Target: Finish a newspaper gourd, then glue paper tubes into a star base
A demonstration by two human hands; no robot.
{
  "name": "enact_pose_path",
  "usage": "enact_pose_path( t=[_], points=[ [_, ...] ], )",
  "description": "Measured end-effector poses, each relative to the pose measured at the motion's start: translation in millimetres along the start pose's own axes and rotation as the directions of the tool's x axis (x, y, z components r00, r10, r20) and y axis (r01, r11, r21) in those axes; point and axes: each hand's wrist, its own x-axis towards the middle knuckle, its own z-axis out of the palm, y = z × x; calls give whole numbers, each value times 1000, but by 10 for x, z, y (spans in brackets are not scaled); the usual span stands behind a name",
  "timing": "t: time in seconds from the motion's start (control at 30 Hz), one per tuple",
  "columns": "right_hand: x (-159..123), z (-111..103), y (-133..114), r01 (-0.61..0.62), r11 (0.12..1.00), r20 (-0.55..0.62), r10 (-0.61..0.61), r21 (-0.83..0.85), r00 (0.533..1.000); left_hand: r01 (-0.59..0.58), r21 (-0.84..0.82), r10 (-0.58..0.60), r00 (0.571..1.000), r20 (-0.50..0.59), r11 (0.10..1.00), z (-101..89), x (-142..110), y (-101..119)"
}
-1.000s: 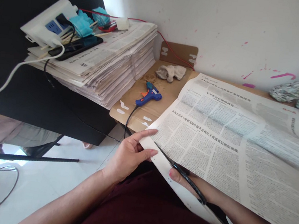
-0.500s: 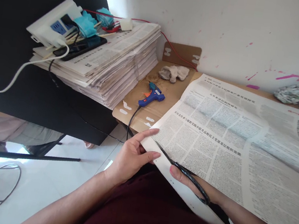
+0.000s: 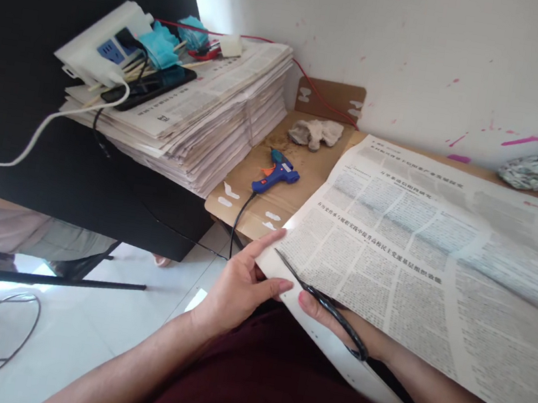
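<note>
In the head view, the left hand [image 3: 239, 284] pinches the newspaper [image 3: 384, 245] at its near-left corner; the right hand [image 3: 332, 322] grips black scissors [image 3: 333, 311] along its margin. Brown cardboard [image 3: 316, 158] beyond the left hand offers some bare room.

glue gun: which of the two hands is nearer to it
Left. The left hand pinches the newspaper just on the near side of the glue gun; the right hand, holding the scissors, is farther off, nearer the body and to the right.
</note>
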Motion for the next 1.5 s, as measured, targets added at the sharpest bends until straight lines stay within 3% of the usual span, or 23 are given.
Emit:
enact_pose_path(
  t=[0.23, 0.6, 0.8, 0.93, 1.1, 1.4, 1.5],
  points=[
    [4, -10, -35, 37, 999, -11, -37, -36, 999, -10, 18, 11, 1000, -29, 1000, 19, -4, 12],
    [25, 29, 80, 17, 996, 78, -24, 90, 997, -21, -19, 21, 1000, -18, 1000, -5, 15, -46],
    [11, 36, 20, 8, 997, 41, -11, 77, 999, -69, -2, 67, 979, -192, 998, -44, 34, -38],
    [6, 40, 43, -2, 998, 50, -2, 68, 999, -19, -7, 17, 970, -241, 1000, -80, 39, -42],
    [52, 64, 33, -30, 999, 62, 27, 43, 998, 3, -11, -5, 977, -212, 1000, -106, 40, -44],
    [112, 33, 7, 23, 999, 42, -22, -30, 999, 7, -11, -9, 985, -172, 1000, -137, 16, -3],
    [96, 25, -16, -36, 999, 49, 38, -28, 998, 30, -23, -34, 987, -157, 999, -133, 7, 12]
  ],
)
